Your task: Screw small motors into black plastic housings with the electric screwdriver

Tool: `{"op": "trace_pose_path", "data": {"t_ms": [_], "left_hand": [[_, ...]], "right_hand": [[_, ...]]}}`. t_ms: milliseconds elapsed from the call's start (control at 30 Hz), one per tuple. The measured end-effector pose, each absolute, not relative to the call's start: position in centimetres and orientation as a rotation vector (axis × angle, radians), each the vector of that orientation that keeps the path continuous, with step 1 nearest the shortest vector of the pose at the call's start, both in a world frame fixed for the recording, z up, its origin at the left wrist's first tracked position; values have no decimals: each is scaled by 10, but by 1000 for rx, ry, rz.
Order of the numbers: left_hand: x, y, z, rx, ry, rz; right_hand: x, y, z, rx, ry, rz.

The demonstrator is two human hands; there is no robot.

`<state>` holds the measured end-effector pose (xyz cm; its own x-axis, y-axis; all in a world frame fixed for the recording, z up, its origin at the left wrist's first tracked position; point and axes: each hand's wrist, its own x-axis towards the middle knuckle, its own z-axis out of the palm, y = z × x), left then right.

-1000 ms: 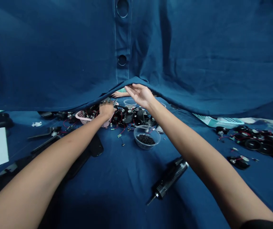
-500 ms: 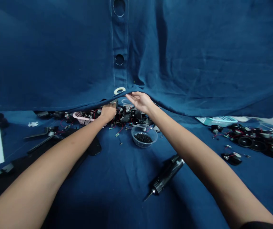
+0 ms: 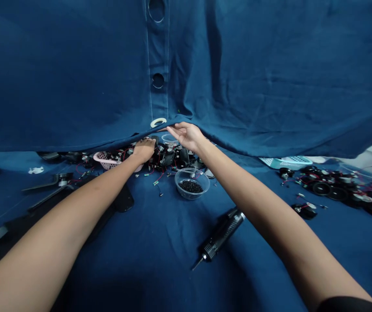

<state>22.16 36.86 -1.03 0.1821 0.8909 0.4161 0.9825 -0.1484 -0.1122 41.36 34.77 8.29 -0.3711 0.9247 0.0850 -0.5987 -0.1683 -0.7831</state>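
Note:
A blue cloth curtain [image 3: 237, 78] hangs over the far half of the view, its hem just above the table. My right hand [image 3: 186, 135] reaches to that hem with fingers spread, touching the cloth from below near a white ring [image 3: 158, 122]. My left hand [image 3: 143, 150] is curled, knuckles up, over a heap of black parts with red wires [image 3: 169, 157] beside a pink basket [image 3: 105, 159]. What its fingers hold is hidden.
A clear bowl of black bits [image 3: 192, 183] stands just before the heap. A black electric screwdriver [image 3: 220, 237] lies nearer me. More black round parts [image 3: 338, 187] and a teal basket [image 3: 286, 162] lie right. Flat black pieces [image 3: 56, 190] lie left on the blue table cloth [image 3: 160, 260].
The curtain hem has dropped lower as my right hand came down with it. A white ring now shows at the hem. My left hand stays on the heap.

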Motion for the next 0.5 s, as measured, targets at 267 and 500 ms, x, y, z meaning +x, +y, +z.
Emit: {"op": "trace_pose_path", "data": {"t_ms": [267, 500], "left_hand": [[219, 395, -20, -2172, -1768, -345], [213, 381, -26, -2157, -1807, -315]], "right_hand": [[417, 349, 79, -584, -939, 1721], [423, 349, 63, -725, -989, 1723]]}}
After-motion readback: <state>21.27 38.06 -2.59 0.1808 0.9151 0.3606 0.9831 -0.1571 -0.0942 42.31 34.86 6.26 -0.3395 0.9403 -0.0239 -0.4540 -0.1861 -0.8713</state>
